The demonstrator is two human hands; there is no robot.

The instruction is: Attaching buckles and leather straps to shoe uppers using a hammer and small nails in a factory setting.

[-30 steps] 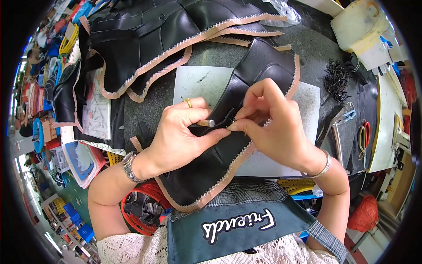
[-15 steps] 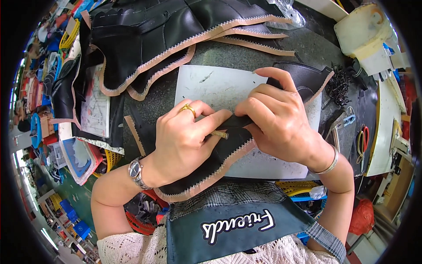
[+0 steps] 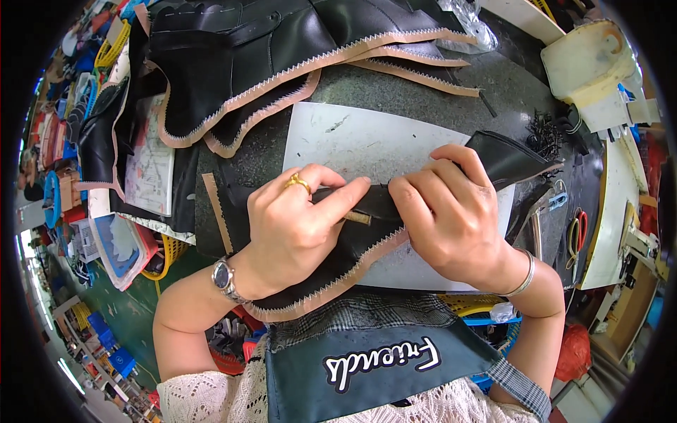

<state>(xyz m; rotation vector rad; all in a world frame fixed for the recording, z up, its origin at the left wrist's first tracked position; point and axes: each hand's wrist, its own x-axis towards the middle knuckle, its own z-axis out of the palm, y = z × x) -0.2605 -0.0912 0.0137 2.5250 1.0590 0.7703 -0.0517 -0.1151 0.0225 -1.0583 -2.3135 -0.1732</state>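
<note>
A black leather shoe upper piece (image 3: 349, 257) with a pink zigzag-stitched edge lies between my hands, over a white board (image 3: 381, 134). My left hand (image 3: 293, 225), with a ring and a watch, is closed on its upper edge, thumb and forefinger pressed near the middle. Under those fingers a short tan stick-like thing (image 3: 357, 218) pokes out; its kind is hidden. My right hand (image 3: 451, 211) pinches the same edge just to the right, fingers curled. Beyond my right knuckles, the leather's far end (image 3: 508, 156) rises off the board.
More black leather uppers (image 3: 282, 63) are stacked at the back. On the right lie black thread scraps (image 3: 546, 137), red-handled scissors (image 3: 578, 236) and a hammer-like tool (image 3: 537, 229). A clear plastic bag (image 3: 469, 28) sits at the far edge. Yellow baskets (image 3: 173, 254) stand lower left.
My right hand has drawn slightly right and down, its raised forefinger now curled lower. The leather's right end has swung right and down. My left hand stays nearly in place.
</note>
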